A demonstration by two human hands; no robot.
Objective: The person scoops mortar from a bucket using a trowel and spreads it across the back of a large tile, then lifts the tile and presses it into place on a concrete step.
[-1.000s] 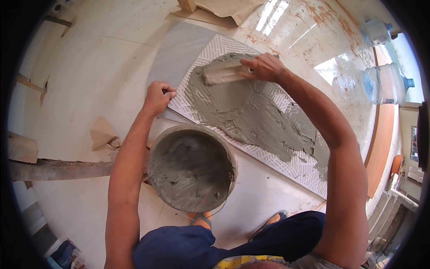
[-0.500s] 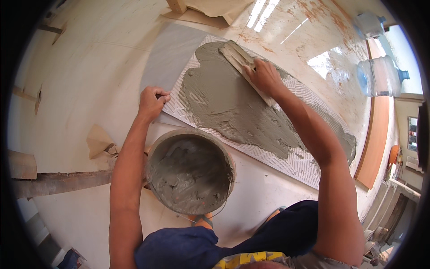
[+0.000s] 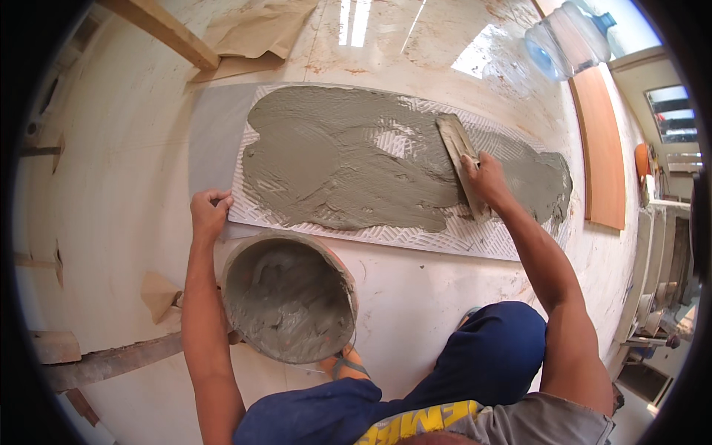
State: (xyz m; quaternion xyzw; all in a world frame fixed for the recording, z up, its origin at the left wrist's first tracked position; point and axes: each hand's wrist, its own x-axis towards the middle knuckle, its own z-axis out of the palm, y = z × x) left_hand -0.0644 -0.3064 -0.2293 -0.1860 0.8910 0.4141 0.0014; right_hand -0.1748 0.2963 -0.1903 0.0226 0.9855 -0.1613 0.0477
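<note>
While I look down from afar through the head camera, I count two hands, one trowel [image 3: 453, 140], one ribbed tile [image 3: 493, 241], one bucket [image 3: 344, 267] and one broad coat of grey mortar [image 3: 311, 156] over most of the tile. The tile is my landmark: its long axis runs left to right, sinking slightly toward the right end. The trowel lies on the coated face, in the tile's right half, its long axis crossing the tile's length; its far end points away from the person and a little left. The right hand [image 3: 486, 180] is closed round the trowel's grip, and the blade lies just left of that hand, reaching past the knuckles on the far side. At the tile's near left corner is the left hand [image 3: 211, 213], fingers curled; I cannot tell whether they pinch the edge. One grey slab [image 3: 211, 141] shows past the tile's left end. The bucket, with more mortar inside, stands just on the near side of the tile's left half. Off the tile's right end I see one brown plank [image 3: 599, 148].
</note>
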